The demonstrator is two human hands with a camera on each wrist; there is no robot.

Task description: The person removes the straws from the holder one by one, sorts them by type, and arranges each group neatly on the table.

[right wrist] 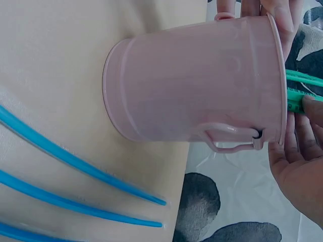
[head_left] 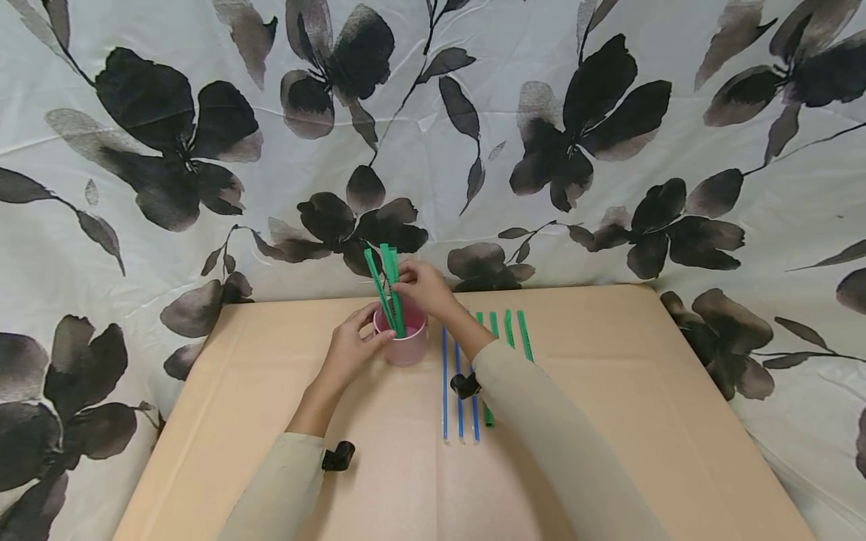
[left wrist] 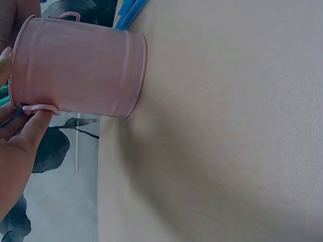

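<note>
Nearest to us, two sleeved forearms reach out over the tan table (head_left: pixel 609 421), each with a small black camera at the wrist. Just right of centre we note three blue straws (head_left: pixel 459 391) lying side by side, running near to far; beside them on the right lie loose green straws (head_left: pixel 524 334), partly hidden under the right forearm. Beyond the blue straws stands the pink cup (head_left: pixel 406 346), upright on the table, left of the straw rows, with small handles at its rim. Our left hand (head_left: pixel 348 349) holds the cup's left side, its fingers curved against the wall and rim. Our right hand (head_left: pixel 422 287) hovers above the cup's mouth, its fingertips pinching one of the green straws in the cup (head_left: pixel 392 289), which stand steeply and lean slightly left. Farthest off hangs a white cloth (head_left: pixel 676 75) printed with dark flowers.
</note>
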